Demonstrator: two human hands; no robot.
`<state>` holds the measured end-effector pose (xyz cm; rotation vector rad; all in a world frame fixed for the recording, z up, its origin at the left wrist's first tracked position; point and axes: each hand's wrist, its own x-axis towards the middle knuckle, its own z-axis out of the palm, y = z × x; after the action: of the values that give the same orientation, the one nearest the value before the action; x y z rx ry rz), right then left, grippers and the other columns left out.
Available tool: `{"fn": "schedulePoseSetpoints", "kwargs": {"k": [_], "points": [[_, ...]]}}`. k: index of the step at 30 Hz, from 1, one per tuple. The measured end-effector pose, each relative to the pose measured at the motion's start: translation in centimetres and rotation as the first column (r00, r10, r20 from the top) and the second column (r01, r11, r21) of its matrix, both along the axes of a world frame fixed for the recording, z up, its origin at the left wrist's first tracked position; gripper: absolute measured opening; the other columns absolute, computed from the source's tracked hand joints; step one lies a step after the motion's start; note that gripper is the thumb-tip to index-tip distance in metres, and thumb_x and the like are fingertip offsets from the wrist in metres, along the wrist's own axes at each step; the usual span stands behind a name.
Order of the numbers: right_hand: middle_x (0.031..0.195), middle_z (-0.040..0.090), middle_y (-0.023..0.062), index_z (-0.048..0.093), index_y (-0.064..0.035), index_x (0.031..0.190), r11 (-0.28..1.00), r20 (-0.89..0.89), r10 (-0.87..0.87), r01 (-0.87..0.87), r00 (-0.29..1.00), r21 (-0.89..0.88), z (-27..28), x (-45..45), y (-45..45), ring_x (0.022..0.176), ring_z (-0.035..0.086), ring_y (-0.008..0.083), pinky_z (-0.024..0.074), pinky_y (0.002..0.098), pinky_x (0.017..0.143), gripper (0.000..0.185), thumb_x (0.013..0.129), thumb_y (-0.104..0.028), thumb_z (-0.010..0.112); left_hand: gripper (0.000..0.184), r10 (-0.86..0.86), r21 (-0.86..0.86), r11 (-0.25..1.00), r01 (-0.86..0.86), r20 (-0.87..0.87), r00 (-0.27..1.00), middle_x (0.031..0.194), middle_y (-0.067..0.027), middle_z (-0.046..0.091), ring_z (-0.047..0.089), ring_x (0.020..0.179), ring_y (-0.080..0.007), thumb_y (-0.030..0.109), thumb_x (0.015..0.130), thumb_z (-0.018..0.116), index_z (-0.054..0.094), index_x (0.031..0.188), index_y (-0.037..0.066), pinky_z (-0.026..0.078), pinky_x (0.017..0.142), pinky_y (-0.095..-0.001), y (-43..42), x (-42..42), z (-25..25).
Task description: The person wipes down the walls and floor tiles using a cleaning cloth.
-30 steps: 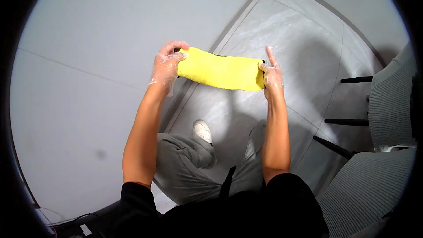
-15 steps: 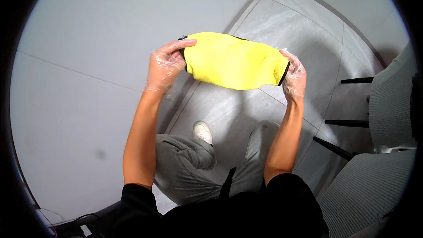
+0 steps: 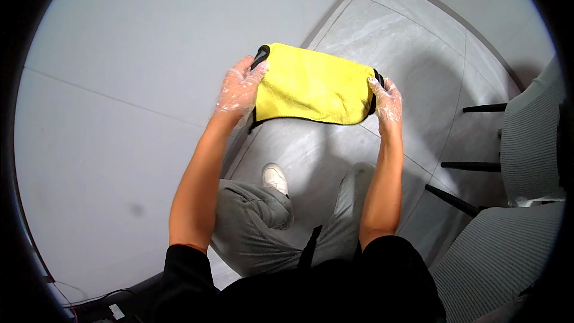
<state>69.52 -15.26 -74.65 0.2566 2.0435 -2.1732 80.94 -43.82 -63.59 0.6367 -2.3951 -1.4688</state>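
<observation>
A yellow cloth (image 3: 317, 87) with a black edge and a grey underside is stretched between my two hands in the head view, held up above the floor. My left hand (image 3: 240, 87), in a clear plastic glove, is closed on the cloth's left side, where the corner folds over and shows grey. On the other side, my right hand (image 3: 387, 98), gloved the same way, grips the right edge with the thumb on the yellow face. The fingers behind the cloth are partly hidden.
A pale wall (image 3: 119, 143) rises close on the left. Grey chairs (image 3: 502, 257) with black legs stand on the right. Below are grey floor tiles (image 3: 406, 36), my white shoe (image 3: 274, 178) and a dark cable (image 3: 107, 294) at bottom left.
Both hands have come slightly closer together, the left moving right and down. The cloth's black lower border now shows, and its left corner has folded over to show grey.
</observation>
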Motion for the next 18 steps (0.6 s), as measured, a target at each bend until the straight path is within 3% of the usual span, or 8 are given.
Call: {"fn": "schedulePoseSetpoints", "kwargs": {"k": [5,7,8,9,10,14,17,18], "points": [[0.090,0.069,0.0077,0.069,0.0041,0.108,0.990,-0.344,-0.059,0.099,0.937,0.099,2.5,3.0,-4.0,0.080,0.059,0.0129,0.0510,0.0313,0.075,0.030,0.097,-0.024,0.070,0.047,-0.066,0.055,0.996,0.066,-0.005,0.998,0.114,-0.0140,0.070,0.062,0.104,-0.0173,0.030,0.103,0.060,0.059,0.130,-0.008,0.049,0.095,-0.0333,1.3,-0.1,-0.2],[0.107,0.073,0.0215,0.070,0.0011,0.115,0.967,-0.580,0.110,0.049,0.807,0.251,3.1,5.3,-7.4,0.090,0.070,0.0306,0.0538,0.0378,0.087,0.034,0.097,-0.027,0.068,0.042,-0.141,0.242,0.961,0.133,0.016,0.990,0.110,-0.0090,0.070,0.063,0.101,-0.0140,0.030,0.104,0.059,0.061,0.128,-0.004,0.050,0.091,-0.0308,2.5,-0.2,-0.1],[0.126,0.066,0.0273,0.067,0.0003,0.123,0.941,-0.540,0.317,-0.187,0.779,0.282,5.5,7.2,-8.6,0.104,0.067,0.0390,0.0512,0.0431,0.098,0.040,0.095,-0.028,0.067,0.040,-0.155,0.317,0.939,0.136,0.037,0.987,0.108,-0.0064,0.069,0.063,0.099,-0.0124,0.031,0.103,0.060,0.061,0.127,-0.001,0.051,0.090,-0.0294,2.8,-0.4,-0.4],[0.137,0.060,0.0262,0.064,-0.0001,0.130,0.846,-0.653,0.481,-0.115,0.585,0.521,6.2,8.4,-9.7,0.115,0.062,0.0388,0.0468,0.0462,0.105,0.047,0.091,-0.028,0.069,0.038,-0.172,0.388,0.911,0.137,0.057,0.983,0.106,-0.0037,0.069,0.064,0.097,-0.0108,0.033,0.103,0.060,0.062,0.126,0.002,0.052,0.088,-0.0281,2.8,-0.7,-0.6],[0.145,0.054,0.0262,0.061,-0.0005,0.134,0.757,-0.598,0.567,-0.074,0.566,0.649,7.3,9.7,-10.2,0.125,0.055,0.0388,0.0435,0.0480,0.108,0.054,0.088,-0.028,0.071,0.033,-0.131,0.546,0.828,0.125,-0.028,0.991,0.102,-0.0019,0.069,0.065,0.097,-0.0094,0.029,0.102,0.062,0.062,0.125,0.006,0.054,0.085,-0.0283,2.5,-0.9,-1.0],[0.138,0.059,0.0256,0.059,0.0037,0.134,0.726,-0.591,0.672,-0.239,0.447,0.645,9.2,9.5,-10.1,0.130,0.052,0.0391,0.0438,0.0473,0.109,0.059,0.086,-0.027,0.074,0.036,-0.218,0.425,0.873,0.238,-0.097,0.971,0.106,-0.0075,0.071,0.068,0.093,-0.0147,0.019,0.097,0.068,0.059,0.128,0.002,0.057,0.083,-0.0310,2.2,-0.1,0.8],[0.138,0.060,0.0238,0.058,0.0049,0.134,0.823,-0.611,0.538,-0.519,0.580,0.232,8.2,7.5,-9.8,0.136,0.050,0.0354,0.0411,0.0446,0.112,0.058,0.088,-0.026,0.075,0.038,-0.050,0.401,0.907,0.127,-0.196,0.979,0.105,-0.0089,0.071,0.066,0.094,-0.0143,0.018,0.093,0.069,0.063,0.124,-0.003,0.055,0.084,-0.0315,1.1,-0.5,0.0],[0.142,0.058,0.0227,0.055,0.0042,0.137,0.865,-0.472,0.413,-0.497,0.779,-0.064,7.7,6.9,-10.1,0.139,0.048,0.0337,0.0395,0.0433,0.113,0.062,0.088,-0.027,0.076,0.037,-0.010,0.319,0.945,0.073,-0.196,0.981,0.105,-0.0085,0.072,0.066,0.095,-0.0140,0.017,0.093,0.068,0.063,0.124,-0.003,0.054,0.086,-0.0318,1.1,-0.6,0.5]]}}
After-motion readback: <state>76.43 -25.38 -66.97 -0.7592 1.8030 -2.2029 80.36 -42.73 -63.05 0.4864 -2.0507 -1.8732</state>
